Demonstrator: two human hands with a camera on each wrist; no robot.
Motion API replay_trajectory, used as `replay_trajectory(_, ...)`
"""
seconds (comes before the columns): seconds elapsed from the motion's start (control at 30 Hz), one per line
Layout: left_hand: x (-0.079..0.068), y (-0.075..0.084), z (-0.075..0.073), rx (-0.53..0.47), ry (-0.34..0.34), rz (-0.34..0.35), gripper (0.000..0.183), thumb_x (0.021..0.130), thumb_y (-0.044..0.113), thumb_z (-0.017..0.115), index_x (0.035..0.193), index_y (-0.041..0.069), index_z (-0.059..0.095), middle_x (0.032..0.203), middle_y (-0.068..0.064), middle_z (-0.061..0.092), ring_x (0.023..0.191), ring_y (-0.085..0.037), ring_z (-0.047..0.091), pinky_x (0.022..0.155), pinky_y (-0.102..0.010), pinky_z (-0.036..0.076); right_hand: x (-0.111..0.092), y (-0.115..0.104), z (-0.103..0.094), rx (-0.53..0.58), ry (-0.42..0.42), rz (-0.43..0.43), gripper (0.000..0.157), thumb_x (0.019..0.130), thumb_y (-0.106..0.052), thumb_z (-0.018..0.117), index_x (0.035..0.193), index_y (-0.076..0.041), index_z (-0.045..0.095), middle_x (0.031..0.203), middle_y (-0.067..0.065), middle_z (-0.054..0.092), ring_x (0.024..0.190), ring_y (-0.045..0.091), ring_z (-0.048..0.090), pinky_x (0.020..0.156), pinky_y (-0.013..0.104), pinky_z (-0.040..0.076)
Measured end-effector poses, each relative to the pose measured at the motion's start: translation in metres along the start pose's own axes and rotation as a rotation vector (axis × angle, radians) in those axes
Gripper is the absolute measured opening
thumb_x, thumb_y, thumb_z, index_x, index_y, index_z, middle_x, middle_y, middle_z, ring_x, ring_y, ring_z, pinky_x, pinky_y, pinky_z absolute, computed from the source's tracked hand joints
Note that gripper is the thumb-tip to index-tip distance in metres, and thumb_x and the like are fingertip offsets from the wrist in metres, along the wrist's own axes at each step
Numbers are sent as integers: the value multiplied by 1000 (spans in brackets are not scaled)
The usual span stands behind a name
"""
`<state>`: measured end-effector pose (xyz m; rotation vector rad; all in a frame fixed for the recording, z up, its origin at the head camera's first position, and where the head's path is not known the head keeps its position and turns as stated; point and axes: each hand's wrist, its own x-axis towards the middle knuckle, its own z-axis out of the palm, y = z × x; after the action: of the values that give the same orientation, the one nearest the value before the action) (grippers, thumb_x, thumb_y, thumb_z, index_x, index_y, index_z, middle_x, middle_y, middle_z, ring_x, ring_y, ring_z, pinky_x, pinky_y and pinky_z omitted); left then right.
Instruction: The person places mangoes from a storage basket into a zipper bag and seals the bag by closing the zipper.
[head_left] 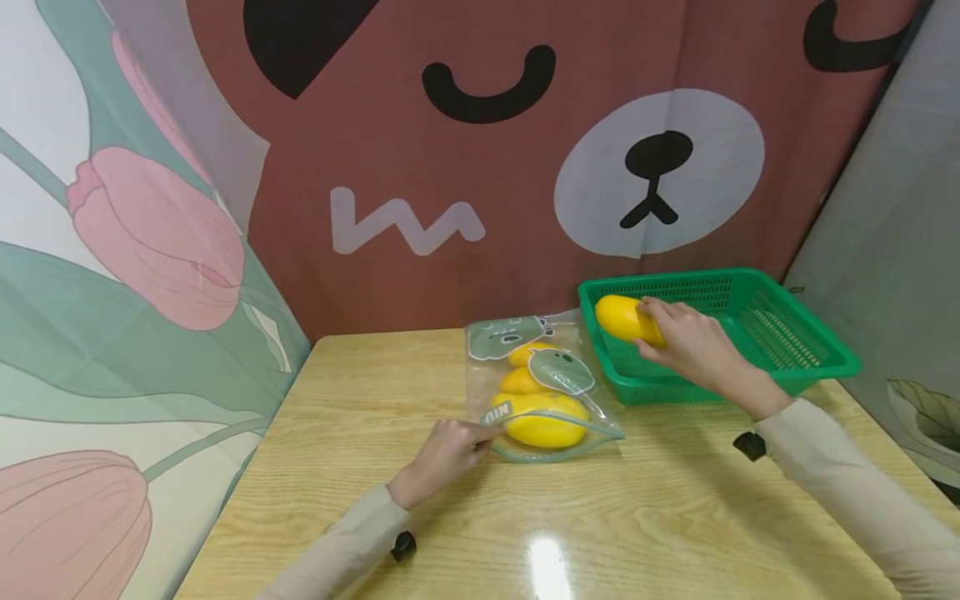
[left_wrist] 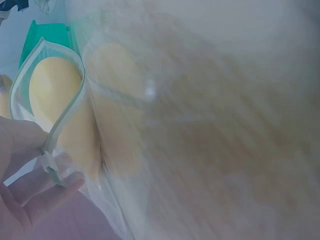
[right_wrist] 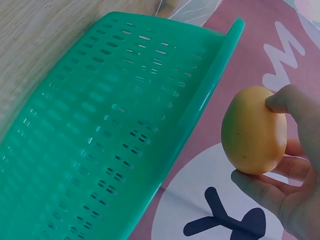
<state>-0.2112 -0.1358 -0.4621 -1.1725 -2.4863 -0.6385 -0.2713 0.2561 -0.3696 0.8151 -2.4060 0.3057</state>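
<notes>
My right hand (head_left: 693, 346) holds a yellow mango (head_left: 621, 318) over the left part of a green plastic basket (head_left: 750, 379). In the right wrist view, thumb and fingers grip the mango (right_wrist: 254, 130) from its sides. A clear zip bag (head_left: 480, 387) with cartoon prints lies on the table left of the basket, several yellow mangoes (head_left: 546, 429) inside it. With my left hand (head_left: 446, 457) I pinch the near left corner of the bag's mouth. The left wrist view shows the bag's rim (left_wrist: 66, 112) parted, with a mango just inside.
The light wooden table (head_left: 360, 517) runs up to a brown cloth (head_left: 420, 292) with a bear face at the back. Flowered cloth (head_left: 157, 242) hangs on the left, and grey cloth (head_left: 900, 275) on the right. The basket stands at the table's back right.
</notes>
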Motion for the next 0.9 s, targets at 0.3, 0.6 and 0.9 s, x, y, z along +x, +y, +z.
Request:
replay_trajectory(0.3,1,-1,0,7,-15,1,33,82,-5,73,112,9,76,86,-2,75,53,0,37,47,-10,31,0,-6,-1,11,20,-19,54,78,-17,82,121,5,57,123,27,61,91,42,64,58,49,55)
replay_trajectory(0.6,1,0,-1,8,-23,-5,31,83,-4,74,112,9,76,89,-2,75,54,0,39,48,-10,32,0,-10,-3,12,21,-27,54,78,-18,82,121,5,58,125,27,61,93,43,64,55,48,55)
replay_trajectory(0.9,1,-1,1,5,-17,-3,32,82,-5,74,111,8,76,87,-2,75,54,0,38,47,-10,33,0,-11,-2,15,32,-56,58,76,-18,83,123,5,59,124,25,62,93,40,64,55,47,55)
